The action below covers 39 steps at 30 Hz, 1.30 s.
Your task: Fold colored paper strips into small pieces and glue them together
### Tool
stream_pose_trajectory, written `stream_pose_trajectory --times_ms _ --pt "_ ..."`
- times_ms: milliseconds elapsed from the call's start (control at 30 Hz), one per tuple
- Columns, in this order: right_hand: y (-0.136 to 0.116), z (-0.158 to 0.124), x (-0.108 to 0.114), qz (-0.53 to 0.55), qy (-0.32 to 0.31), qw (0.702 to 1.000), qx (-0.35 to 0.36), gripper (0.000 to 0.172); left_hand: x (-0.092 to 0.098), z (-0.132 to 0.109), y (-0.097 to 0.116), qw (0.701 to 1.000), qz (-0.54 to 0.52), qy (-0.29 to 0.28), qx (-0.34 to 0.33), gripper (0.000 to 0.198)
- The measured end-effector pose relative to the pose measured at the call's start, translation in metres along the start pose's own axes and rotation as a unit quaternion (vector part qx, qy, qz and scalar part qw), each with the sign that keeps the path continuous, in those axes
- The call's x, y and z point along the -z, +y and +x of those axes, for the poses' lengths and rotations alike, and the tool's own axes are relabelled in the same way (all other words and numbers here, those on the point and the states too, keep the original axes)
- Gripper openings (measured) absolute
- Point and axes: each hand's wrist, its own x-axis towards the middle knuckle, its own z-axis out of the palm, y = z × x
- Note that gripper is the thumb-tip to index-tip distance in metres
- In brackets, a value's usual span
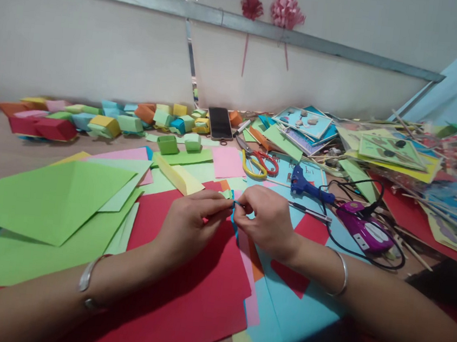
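Above a red paper sheet (199, 293), my left hand (190, 224) and my right hand (266, 218) meet fingertip to fingertip. Both are closed in a pinch on a small piece of paper (227, 194), pale green with blue showing near the fingertips. Its full shape is hidden by my fingers. Just beyond my left hand lies a folded pale yellow paper (176, 176). Yellow-handled scissors (254, 168) and red-handled scissors (270, 164) rest behind my right hand. Nearby are a blue glue gun (308, 185) and a pen (310, 211).
Green sheets (54, 196) spread at left. Folded paper boxes (105, 125) line the back by a phone (220, 124). A purple power strip (363, 229) with a black cable (330, 236) sits right. Cards (305, 122) and sticks pile up behind it. Paper flowers (287, 11) hang on the wall rail.
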Motion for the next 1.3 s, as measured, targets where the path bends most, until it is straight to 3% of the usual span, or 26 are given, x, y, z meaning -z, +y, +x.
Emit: stream_pose_trajectory --times_ms 100,233,500,600,767,967,1300 --pt "-0.002 -0.001 -0.005 -0.066 0.032 0.995 0.074 0.024 0.001 0.000 0.002 1.000 0.024 0.017 -0.001 0.023" --pt "-0.005 -0.001 -0.005 -0.095 0.052 0.987 0.115 0.031 0.003 0.001 0.002 0.999 0.027 0.030 0.016 0.023" --pt "-0.007 -0.002 0.005 -0.035 -0.037 0.992 0.118 0.027 0.004 0.004 0.002 0.999 0.020 0.029 0.036 0.021" --pt "-0.004 -0.002 0.005 0.014 -0.066 0.994 0.090 0.026 0.004 0.004 -0.002 0.999 0.027 0.019 0.040 0.021" --pt "0.002 0.000 0.003 0.107 -0.063 0.992 0.026 0.016 0.003 0.003 -0.004 0.999 0.026 -0.004 0.041 0.022" --pt "-0.001 0.003 0.005 0.134 -0.091 0.984 -0.079 0.008 0.002 0.003 -0.003 0.999 0.014 -0.022 0.044 0.025" --pt "0.004 0.008 0.005 0.247 -0.107 0.954 -0.131 0.008 0.004 0.003 -0.002 0.996 0.024 -0.050 0.065 0.023"
